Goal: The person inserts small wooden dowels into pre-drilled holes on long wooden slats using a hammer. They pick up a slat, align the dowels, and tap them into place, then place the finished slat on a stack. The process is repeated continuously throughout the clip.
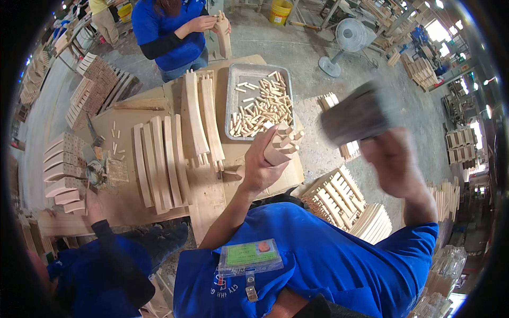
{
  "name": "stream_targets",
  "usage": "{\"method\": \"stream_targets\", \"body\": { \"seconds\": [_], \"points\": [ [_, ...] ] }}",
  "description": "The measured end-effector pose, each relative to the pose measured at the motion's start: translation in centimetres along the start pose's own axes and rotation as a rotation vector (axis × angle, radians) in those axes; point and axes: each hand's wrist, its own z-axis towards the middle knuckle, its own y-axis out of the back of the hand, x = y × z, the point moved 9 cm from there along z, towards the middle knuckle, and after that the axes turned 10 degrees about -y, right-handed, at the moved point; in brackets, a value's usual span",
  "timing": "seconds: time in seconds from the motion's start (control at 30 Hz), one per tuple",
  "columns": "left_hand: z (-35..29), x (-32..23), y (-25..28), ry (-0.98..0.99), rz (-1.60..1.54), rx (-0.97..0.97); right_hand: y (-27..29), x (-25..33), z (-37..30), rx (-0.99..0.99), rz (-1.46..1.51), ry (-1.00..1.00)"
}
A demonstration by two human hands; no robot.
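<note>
Blue short-sleeved shirt (339,238), green badge (251,255).

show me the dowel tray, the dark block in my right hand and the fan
Tray (251,73), head view, bare bottom, far end
Dark block (356,115), head view, middle of its blurred side
Fan (351,36), head view, round grille

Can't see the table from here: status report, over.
Left hand gripping wooden piece, dowels protruding. Right hand raised, holding blurred dark mallet. Dowel tray beyond piece; nothing visible between mallet and piece.

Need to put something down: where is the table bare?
Table looks bare between the slats and the co-worker's hand; a thin strip also shows between rails and tray. Crowded: the tray's lower part, full of dowels, by the left hand.
</note>
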Motion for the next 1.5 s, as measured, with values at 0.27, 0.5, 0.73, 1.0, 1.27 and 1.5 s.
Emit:
{"method": "stream_targets", "body": {
  "seconds": [0.27, 0.5, 0.73, 1.0, 1.27, 1.5],
  "points": [
    [1.0, -1.6, -0.6, -0.087, 0.146, 0.029, -5.6, -1.8, 0.9, 0.181, -0.398, 0.070],
    [0.0, -1.1, -0.3, -0.039, 0.066, 0.002, 1.6, -0.2, 1.1, -0.195, 0.190, -0.059],
    [0.8, -1.3, -0.3, -0.094, 0.174, 0.032, -5.3, -2.4, 0.9, 0.102, -0.274, 0.034],
    [-0.9, 0.5, 0.7, -0.011, -0.001, -0.076, 2.6, 0.7, 2.7, -0.140, 0.428, -0.074],
    [-0.7, -0.8, 0.6, -0.018, 0.123, -0.014, -3.7, -1.9, 2.6, 0.154, -0.155, 0.002],
    [-0.9, 0.6, -1.1, -0.171, 0.268, 0.180, -1.9, -4.0, 1.8, -0.084, 0.059, -0.079]
  ]
}}
